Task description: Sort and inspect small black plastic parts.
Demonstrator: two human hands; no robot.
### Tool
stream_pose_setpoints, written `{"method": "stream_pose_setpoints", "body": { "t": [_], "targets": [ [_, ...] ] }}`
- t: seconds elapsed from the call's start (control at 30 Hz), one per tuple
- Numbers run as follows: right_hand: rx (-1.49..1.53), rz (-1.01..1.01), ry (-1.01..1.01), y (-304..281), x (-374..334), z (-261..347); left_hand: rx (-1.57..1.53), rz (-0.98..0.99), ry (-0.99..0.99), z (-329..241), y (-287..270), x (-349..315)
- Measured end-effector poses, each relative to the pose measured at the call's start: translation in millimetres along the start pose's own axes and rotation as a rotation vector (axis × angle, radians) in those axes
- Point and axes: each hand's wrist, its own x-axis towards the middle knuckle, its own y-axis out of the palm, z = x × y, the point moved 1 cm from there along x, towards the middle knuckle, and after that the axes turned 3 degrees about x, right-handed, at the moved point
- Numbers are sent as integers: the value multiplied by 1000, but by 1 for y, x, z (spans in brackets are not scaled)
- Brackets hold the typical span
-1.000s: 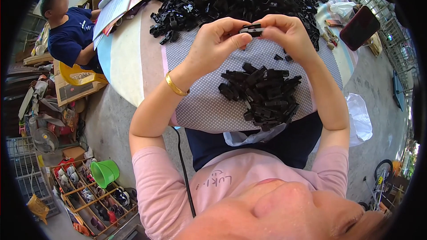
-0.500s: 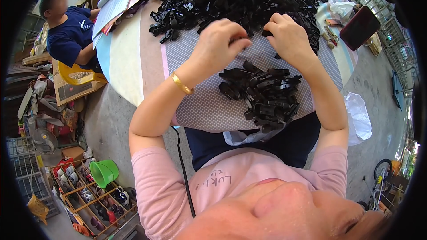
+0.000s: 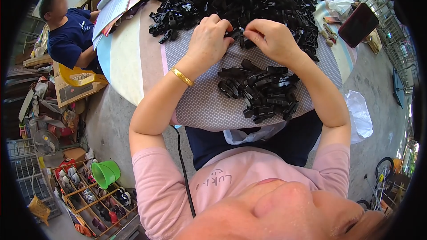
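Note:
A large heap of small black plastic parts (image 3: 213, 0) covers the far side of the table. My left hand (image 3: 210, 38) is at the heap's near edge, its thumb and forefinger curled round a black part that is mostly hidden. Close to its right, my right hand (image 3: 273, 39) pinches a small black part (image 3: 242, 39) between thumb and fingers. The fingertips of both hands are a short gap apart. Nearer to me, below the hands, lies a smaller pile of similar black parts (image 3: 262, 90) on the dotted cloth (image 3: 200, 106). Their exact kind cannot be made out.
Papers on a clipboard (image 3: 113, 11) lie at the table's left edge, beside a seated person in a dark blue shirt (image 3: 71, 35). A phone (image 3: 358, 25) stands up at the right edge. A green bucket (image 3: 105, 174) and shoe rack (image 3: 95, 200) are on the floor.
My right hand has moved left and slightly down, bringing a black part toward my left hand. The left hand has shifted slightly left. A few parts at the small pile's near edge have moved.

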Motion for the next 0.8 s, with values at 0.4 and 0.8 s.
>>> {"method": "stream_pose_setpoints", "body": {
  "t": [0.4,0.8],
  "targets": [
    [-67,72,90,6,2,-3,21,-21,27,-3,8,-1],
    [583,-226,363,-30,8,-21,-299,-112,390,-21,11,8]
  ]
}}
